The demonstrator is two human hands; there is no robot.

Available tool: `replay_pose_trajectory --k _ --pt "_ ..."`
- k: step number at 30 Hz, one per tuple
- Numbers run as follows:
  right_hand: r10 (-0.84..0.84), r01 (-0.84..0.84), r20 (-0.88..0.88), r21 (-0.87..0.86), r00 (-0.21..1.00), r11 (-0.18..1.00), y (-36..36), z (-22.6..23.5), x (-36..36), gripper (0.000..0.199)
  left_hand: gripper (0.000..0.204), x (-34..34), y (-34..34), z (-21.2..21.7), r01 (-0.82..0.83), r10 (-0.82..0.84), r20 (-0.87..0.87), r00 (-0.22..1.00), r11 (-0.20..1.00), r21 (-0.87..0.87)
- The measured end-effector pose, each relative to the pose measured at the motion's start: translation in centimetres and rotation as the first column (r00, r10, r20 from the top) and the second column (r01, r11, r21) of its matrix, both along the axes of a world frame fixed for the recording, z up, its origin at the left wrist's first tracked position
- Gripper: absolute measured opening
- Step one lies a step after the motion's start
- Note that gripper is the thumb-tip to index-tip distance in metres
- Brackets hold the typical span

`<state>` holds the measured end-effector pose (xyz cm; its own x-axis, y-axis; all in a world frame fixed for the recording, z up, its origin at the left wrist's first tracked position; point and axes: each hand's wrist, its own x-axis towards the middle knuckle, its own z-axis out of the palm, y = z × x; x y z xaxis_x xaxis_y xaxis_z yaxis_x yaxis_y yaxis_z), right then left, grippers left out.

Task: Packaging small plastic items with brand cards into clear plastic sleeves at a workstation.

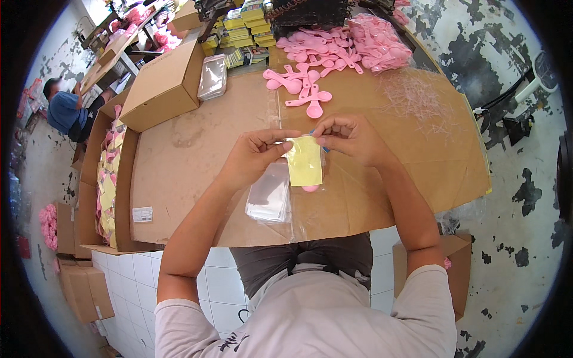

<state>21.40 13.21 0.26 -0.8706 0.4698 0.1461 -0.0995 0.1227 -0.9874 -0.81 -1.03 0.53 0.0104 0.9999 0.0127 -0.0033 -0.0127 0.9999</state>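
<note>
Between my two hands hangs a clear plastic bag with a yellow card [305,161] in it. My left hand [260,154] pinches its top left corner, and my right hand [349,138] pinches the top right. A bit of pink plastic [310,188] peeks out below the card, mostly hidden by it. Something small and blue [326,149] shows by my right fingertips; I cannot make out what it is. Under my left wrist lies a stack of clear plastic bags [268,197]. Beyond my hands are loose pink measuring spoons [313,98].
A cardboard-covered table [179,191] spreads before me. At left, an open carton [123,209] holds packed yellow-and-pink pieces. A closed box [161,83] and more clear bags [212,77] stand behind it. Yellow card stacks [253,24] and bagged pink spoons [379,45] lie far back. A person [67,107] sits far left.
</note>
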Motion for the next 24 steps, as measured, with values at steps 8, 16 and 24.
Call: replay_pose_trajectory --k 8,16,24 --pt "0.091 -0.091 -0.007 -0.012 0.996 0.996 -1.3 0.2 -0.5 0.047 0.03 -0.5 0.1 -0.5 -0.039 0.039 0.001 0.999 0.998 0.059" --pt "0.114 -0.115 -0.029 -0.032 0.993 0.993 -1.3 1.6 -0.3 0.045 0.036 0.5 -0.3 0.3 -0.076 0.053 0.166 0.985 0.987 0.139" --pt "-0.381 0.297 0.11 0.448 0.918 0.843 2.6 0.4 1.7 0.031 0.027 -5.7 -6.3 1.4 -0.276 0.276 -0.085 0.957 0.961 0.018"
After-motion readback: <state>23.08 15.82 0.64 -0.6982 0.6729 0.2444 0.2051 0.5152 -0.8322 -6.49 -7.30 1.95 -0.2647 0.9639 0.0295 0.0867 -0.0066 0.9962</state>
